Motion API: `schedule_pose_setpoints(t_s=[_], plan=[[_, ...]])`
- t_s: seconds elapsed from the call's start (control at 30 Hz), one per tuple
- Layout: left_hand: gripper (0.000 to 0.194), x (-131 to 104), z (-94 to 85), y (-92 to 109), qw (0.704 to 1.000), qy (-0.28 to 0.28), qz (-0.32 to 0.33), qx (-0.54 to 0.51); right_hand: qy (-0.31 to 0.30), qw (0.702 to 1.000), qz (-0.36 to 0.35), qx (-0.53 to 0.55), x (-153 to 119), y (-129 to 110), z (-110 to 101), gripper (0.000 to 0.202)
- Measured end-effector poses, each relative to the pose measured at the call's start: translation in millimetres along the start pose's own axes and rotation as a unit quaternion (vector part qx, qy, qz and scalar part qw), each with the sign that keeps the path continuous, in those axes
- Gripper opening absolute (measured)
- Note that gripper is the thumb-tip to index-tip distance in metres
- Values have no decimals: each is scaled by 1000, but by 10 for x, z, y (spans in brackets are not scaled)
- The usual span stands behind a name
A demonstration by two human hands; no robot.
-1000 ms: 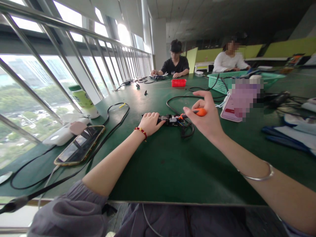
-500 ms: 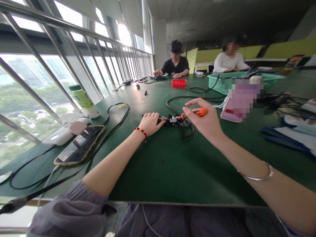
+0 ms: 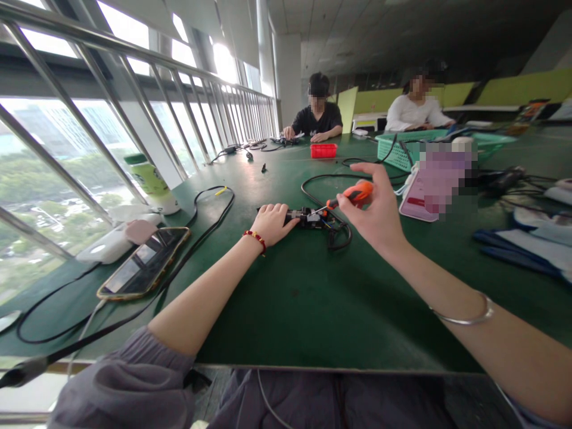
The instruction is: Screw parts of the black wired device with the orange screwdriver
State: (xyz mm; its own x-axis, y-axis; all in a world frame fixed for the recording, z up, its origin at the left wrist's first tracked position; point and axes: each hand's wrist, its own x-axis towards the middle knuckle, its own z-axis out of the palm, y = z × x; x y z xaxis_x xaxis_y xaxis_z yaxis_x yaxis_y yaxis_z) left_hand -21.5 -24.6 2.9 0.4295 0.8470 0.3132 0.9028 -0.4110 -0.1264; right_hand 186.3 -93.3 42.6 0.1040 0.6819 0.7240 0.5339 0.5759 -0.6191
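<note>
A black device [image 3: 313, 218] with small wires and a black cable at its right end lies on the green table. My left hand [image 3: 271, 223] is closed around the device's left part. In my right hand [image 3: 376, 208] is an orange and black screwdriver [image 3: 358, 192], held by the handle with the thumb below and the index finger raised off it. The screwdriver's metal shaft slants down to the left, its tip at the middle of the device. Whether the tip sits in a screw is too small to tell.
Left on the green table [image 3: 286, 322] are a phone [image 3: 145, 262], a white case [image 3: 109, 241], a cup [image 3: 154, 185] and black cables. Ahead stands a red box [image 3: 324, 151]. To the right are a green basket [image 3: 393, 154], a pink phone [image 3: 422, 193] and gloves [image 3: 527, 244]. Two people sit beyond.
My right hand has shifted slightly up and to the right, its index finger lifted higher. The screwdriver is now more steeply tilted. My left hand has stayed in place.
</note>
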Motion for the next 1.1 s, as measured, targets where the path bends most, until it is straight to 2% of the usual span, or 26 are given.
schedule_pose_setpoints(t_s=[0.07, 0.13, 0.23, 0.33, 0.47, 0.53, 0.67, 0.73, 0.83, 0.93, 1.0, 1.1], plan=[[46, 0, -7, 3, 1000, -3, 0, 1, 0, 1000, 0, 12, 0, 3, 5, 56], [46, -1, -17, 10, 1000, -5, -1, 2, 0, 1000, 17, -5, -1, -8, 3, 58], [45, -3, -24, 18, 1000, -5, -2, 1, -10, 998, 44, -42, -3, -42, -15, 38], [46, -4, -18, 12, 1000, -3, 1, 2, -28, 999, 30, -36, -4, -60, -27, 22], [47, -1, -4, 0, 1000, 0, 2, 5, -19, 1000, 5, -5, -6, -41, -14, 50], [46, 0, -1, -1, 1000, 0, 2, 4, -20, 1000, 19, -13, -9, -35, -9, 55], [46, -1, -9, 10, 1000, -2, -1, -1, -34, 998, 25, -42, -14, -43, -14, 25], [46, -3, -18, 15, 1000, -4, -1, -2, -29, 999, 3, -33, -13, -40, -13, 21], [46, -5, -29, 21, 1000, -6, 0, 0, -17, 1000, -17, -10, -7, -20, -1, 42], [46, -3, -28, 21, 1000, -7, 0, 5, -10, 1000, 10, -17, -6, -20, 5, 57], [46, 0, -19, 16, 1000, -6, 0, 7, -17, 998, 40, -34, -12, -42, -2, 51], [46, 4, -5, 5, 1000, -1, 1, 3, -33, 997, 41, -48, -19, -76, -14, 28]])
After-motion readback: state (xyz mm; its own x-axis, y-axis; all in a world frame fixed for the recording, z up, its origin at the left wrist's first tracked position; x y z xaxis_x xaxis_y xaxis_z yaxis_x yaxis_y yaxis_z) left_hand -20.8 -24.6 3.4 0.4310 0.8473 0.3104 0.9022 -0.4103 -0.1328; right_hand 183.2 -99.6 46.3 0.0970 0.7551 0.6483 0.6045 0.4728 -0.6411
